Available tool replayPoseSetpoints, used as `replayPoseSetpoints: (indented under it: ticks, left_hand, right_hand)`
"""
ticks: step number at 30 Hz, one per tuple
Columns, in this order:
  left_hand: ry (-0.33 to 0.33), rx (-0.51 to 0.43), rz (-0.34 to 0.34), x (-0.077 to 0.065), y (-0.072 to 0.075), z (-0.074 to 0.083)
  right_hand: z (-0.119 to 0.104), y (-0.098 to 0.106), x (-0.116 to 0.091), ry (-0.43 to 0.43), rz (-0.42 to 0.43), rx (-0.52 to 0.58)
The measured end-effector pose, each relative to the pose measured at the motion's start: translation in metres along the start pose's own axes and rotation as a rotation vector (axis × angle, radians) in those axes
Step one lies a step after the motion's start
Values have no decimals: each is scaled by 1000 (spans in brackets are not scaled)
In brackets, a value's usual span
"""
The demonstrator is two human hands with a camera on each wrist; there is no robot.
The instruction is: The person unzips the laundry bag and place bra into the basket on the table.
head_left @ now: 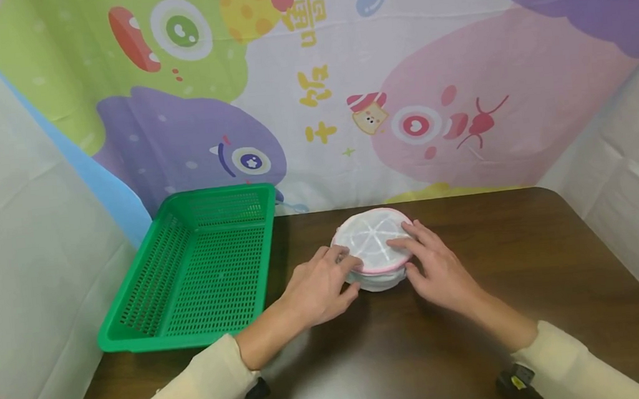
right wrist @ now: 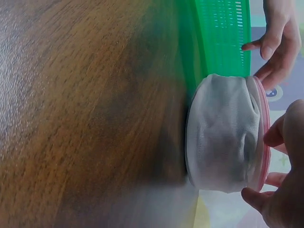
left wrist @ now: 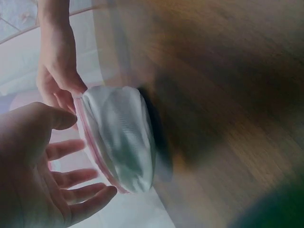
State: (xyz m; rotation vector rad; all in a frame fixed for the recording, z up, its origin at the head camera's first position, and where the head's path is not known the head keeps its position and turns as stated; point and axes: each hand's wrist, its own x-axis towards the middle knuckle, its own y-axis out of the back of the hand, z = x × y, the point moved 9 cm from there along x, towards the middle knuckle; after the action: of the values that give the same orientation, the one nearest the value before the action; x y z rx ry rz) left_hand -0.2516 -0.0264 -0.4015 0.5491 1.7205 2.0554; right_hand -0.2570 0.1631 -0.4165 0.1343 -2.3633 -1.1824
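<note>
A round, white mesh laundry bag (head_left: 372, 239) with pink edging stands on the table, its sides slightly wrinkled. On its top, pale bands cross like spokes. My left hand (head_left: 319, 285) is at its left side, fingers spread and loosely bent over the pink edge. From the right, my right hand (head_left: 440, 270) rests fingertips on the top, with the thumb low by the side. The left wrist view shows the bag's mesh side (left wrist: 121, 137) beyond the left fingers. In the right wrist view, right fingertips lie right at the pink edging (right wrist: 264, 128).
A green perforated plastic basket (head_left: 270, 253) sits on the left of the dark wooden table (head_left: 525, 239). Behind the table hangs a cloth printed with cartoon monsters (head_left: 340, 179). Pale panels (head_left: 29, 235) flank both sides.
</note>
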Motion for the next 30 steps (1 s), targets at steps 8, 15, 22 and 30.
replayPoseSetpoints:
  ticks: [8, 15, 22, 30]
  left_hand:
    - [27, -34, -19, 8, -5, -5]
    - [33, -24, -36, 10, -9, -8]
    - [23, -19, -65, 10, -10, -6]
    - [2, -18, -68, 4, -12, 3]
  right_hand:
    - [-4, -3, -2, 21, 3, -21]
    - [-2, -6, -4, -25, 17, -26]
    - [-2, -4, -3, -40, 47, -20]
    - [-2, -3, -5, -46, 42, -16]
